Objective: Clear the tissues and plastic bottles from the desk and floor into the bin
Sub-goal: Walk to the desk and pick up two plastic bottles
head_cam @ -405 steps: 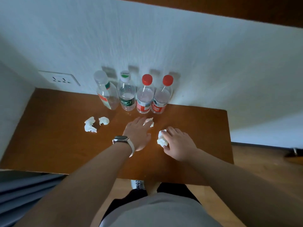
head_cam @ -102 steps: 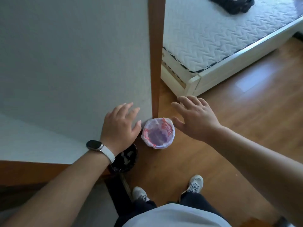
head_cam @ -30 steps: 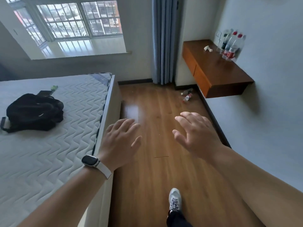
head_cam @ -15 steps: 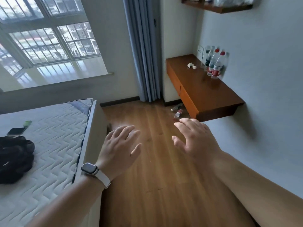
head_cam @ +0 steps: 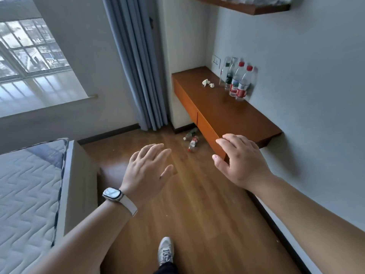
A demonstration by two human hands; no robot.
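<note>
Hovering empty, fingers loosely spread, the left hand [head_cam: 147, 171] and right hand [head_cam: 240, 161] seem readied for crumpled white tissues [head_cam: 207, 83] and upright clear plastic bottles [head_cam: 237, 84] on the brown wooden desk [head_cam: 233, 117], plus fallen bottles [head_cam: 192, 140] on the floor [head_cam: 197, 194] below.

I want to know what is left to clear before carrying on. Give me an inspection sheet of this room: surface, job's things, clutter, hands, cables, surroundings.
Surface: wooden desk fixed to the wall; wooden floor.
Job's things: two tissues on the desk; four upright bottles in a row on the desk against the wall; two floor bottles lying beside the desk front. Bin not in view.
Clutter: blurred things on the upper shelf, too unclear to name.
Hands: left hand and right hand open, holding nothing; watch on the left wrist.
Cables: nothing seen; wall socket above the desk.
Surroundings: bed on the left, curtain, window.
</note>
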